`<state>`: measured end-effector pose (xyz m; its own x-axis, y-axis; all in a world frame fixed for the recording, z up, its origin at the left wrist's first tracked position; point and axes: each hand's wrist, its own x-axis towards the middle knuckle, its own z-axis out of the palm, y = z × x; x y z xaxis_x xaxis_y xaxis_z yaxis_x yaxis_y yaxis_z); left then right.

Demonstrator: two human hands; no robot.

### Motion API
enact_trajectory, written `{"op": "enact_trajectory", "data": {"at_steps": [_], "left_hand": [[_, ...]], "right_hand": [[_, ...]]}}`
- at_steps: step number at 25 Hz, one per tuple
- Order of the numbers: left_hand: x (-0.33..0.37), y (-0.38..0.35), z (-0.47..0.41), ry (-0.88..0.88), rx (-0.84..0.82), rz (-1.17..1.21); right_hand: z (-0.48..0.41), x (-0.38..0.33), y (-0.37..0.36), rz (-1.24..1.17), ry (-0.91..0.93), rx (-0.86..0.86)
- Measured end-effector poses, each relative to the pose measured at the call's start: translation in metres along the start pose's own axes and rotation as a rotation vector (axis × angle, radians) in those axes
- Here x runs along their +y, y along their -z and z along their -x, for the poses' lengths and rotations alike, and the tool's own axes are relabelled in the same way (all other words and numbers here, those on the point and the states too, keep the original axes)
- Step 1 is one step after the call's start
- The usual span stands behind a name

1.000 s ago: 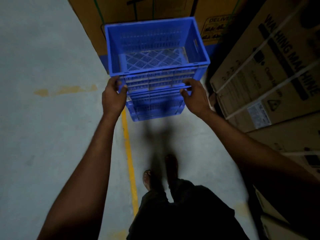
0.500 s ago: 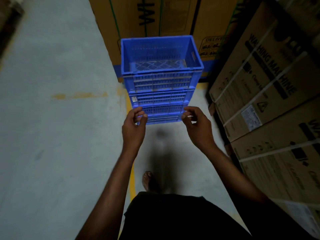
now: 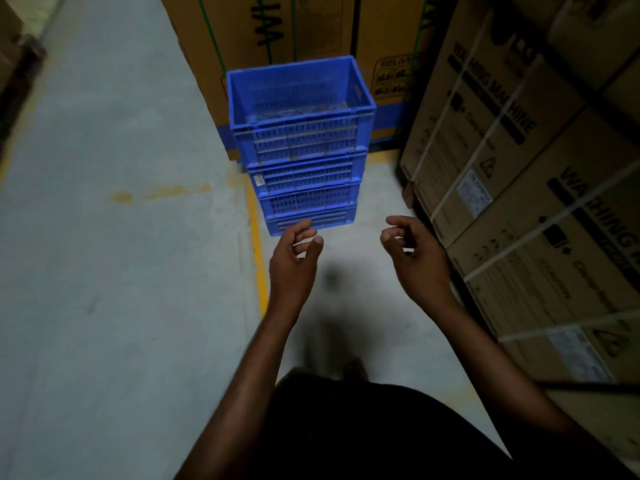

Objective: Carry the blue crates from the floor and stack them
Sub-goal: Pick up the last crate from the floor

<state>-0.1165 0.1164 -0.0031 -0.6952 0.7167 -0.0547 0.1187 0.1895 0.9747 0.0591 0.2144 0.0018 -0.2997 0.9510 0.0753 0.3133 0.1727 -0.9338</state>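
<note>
Left hand [image 3: 294, 268], right hand [image 3: 420, 263] drew off crate stack [image 3: 304, 142]; floor [image 3: 121, 289] open leftward.

Both arms reach forward and down, forearms bare, elbows slightly bent. Left hand [image 3: 292, 263] is held back-of-hand up, fingers loosely curled, thumb near the fingertips, nothing in its grasp. Right hand [image 3: 417, 259] sits level with it and well apart, fingers also loosely curled toward the palm, holding nothing.
</note>
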Motion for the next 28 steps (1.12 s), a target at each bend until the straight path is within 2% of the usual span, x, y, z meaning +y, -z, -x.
{"op": "enact_trajectory", "data": {"at_steps": [6, 14, 20, 25, 28], "left_hand": [[-0.002, 0.017, 0.064, -0.023, -0.210, -0.049], [-0.003, 0.038, 0.187, -0.069, -0.529, -0.054], [-0.001, 0.016, 0.291, -0.218, -0.886, -0.081], [-0.002, -0.004, 0.393, -0.140, -1.160, -0.056], [-0.005, -0.005, 0.481, -0.161, -1.319, -0.076]], "right_hand": [[0.098, -0.015, 0.015, -0.025, -0.061, 0.160], [0.291, -0.031, 0.029, -0.097, -0.233, 0.454], [0.411, -0.032, 0.070, -0.049, -0.325, 0.777], [0.536, -0.040, 0.101, -0.072, -0.386, 1.031], [0.634, -0.038, 0.109, -0.175, -0.481, 1.213]]}}
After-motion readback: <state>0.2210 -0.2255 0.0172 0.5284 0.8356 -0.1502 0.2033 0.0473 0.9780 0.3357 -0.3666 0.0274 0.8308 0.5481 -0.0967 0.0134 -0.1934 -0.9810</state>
